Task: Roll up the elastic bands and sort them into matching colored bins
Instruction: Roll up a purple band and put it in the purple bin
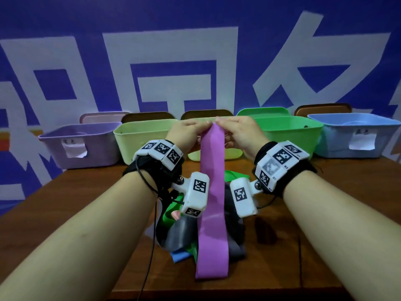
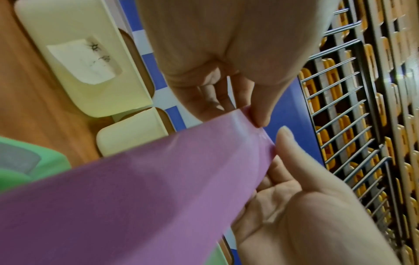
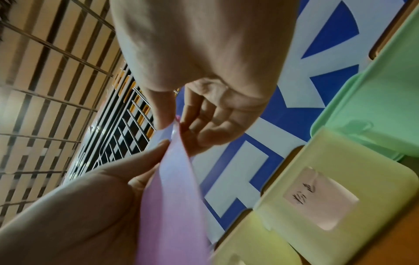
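Note:
A long purple elastic band (image 1: 212,192) hangs unrolled from both my raised hands, its lower end trailing over the pile on the table. My left hand (image 1: 204,124) pinches the band's top end from the left, and my right hand (image 1: 223,123) pinches it from the right, fingertips almost meeting. In the left wrist view the left thumb presses the corner of the band (image 2: 136,188). The right wrist view shows the right fingers curled on the band's (image 3: 174,197) top edge. The purple bin (image 1: 104,153) stands at the far left.
Behind the hands stand a light green bin (image 1: 141,137), a green bin (image 1: 293,135) and a blue bin (image 1: 347,135) in a row. A pile of loose bands, green (image 1: 169,213), grey (image 1: 180,235) and blue (image 1: 180,256), lies on the wooden table (image 1: 86,203).

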The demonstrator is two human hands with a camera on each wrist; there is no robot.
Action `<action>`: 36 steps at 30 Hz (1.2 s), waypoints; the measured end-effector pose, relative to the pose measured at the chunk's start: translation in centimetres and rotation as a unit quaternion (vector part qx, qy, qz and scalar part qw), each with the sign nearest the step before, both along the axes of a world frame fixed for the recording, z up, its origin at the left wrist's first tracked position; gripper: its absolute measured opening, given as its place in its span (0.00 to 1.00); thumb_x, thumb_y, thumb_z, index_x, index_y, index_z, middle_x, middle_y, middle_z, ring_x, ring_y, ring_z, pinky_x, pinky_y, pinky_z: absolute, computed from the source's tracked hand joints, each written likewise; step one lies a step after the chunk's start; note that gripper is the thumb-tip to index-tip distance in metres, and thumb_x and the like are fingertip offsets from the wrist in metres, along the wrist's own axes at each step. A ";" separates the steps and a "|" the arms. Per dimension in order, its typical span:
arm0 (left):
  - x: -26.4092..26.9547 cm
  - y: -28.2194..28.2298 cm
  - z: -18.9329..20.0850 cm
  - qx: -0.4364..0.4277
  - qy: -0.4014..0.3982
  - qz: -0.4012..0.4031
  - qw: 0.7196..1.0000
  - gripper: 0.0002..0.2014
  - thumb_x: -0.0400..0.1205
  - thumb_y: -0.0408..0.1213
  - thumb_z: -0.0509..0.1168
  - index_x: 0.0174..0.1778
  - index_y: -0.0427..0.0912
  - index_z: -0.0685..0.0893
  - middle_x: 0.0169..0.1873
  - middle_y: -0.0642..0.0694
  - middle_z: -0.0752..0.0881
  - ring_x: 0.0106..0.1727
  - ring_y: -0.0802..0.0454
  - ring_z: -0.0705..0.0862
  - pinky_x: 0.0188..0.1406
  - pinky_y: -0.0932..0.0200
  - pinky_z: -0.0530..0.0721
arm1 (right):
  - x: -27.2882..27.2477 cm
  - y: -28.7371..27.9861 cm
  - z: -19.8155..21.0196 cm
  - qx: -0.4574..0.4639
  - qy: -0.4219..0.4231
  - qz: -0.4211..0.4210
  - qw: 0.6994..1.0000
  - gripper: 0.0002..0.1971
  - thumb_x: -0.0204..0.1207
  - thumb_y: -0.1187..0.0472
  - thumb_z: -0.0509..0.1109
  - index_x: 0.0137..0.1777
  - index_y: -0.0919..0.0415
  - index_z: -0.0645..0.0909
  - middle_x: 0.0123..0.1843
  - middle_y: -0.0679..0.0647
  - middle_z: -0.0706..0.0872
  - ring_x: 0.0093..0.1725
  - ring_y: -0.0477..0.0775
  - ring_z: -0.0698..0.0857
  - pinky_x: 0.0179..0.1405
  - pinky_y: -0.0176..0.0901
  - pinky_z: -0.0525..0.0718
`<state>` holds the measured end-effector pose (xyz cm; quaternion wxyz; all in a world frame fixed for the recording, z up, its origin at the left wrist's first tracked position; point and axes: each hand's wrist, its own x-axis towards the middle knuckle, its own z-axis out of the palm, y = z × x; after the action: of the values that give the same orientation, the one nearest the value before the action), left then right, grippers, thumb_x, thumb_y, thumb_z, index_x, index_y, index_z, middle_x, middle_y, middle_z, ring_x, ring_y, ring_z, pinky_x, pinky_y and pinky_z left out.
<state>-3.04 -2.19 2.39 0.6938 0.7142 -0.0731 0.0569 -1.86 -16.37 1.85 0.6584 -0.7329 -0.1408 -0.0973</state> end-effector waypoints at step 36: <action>9.1 2.5 -4.7 -0.027 0.072 -0.049 0.996 0.12 0.80 0.28 0.66 0.58 0.31 0.86 0.39 0.42 0.86 0.31 0.56 0.83 0.33 0.67 0.82 | 9.1 1.2 -4.8 0.091 0.110 0.105 0.984 0.07 0.77 0.73 0.67 0.44 0.62 0.83 0.31 0.52 0.88 0.31 0.46 0.86 0.33 0.33 0.84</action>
<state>6.07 0.28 -2.31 0.7185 0.6927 -0.0567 -0.0267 7.24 -15.21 -2.99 0.7407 -0.6570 -0.1339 0.0414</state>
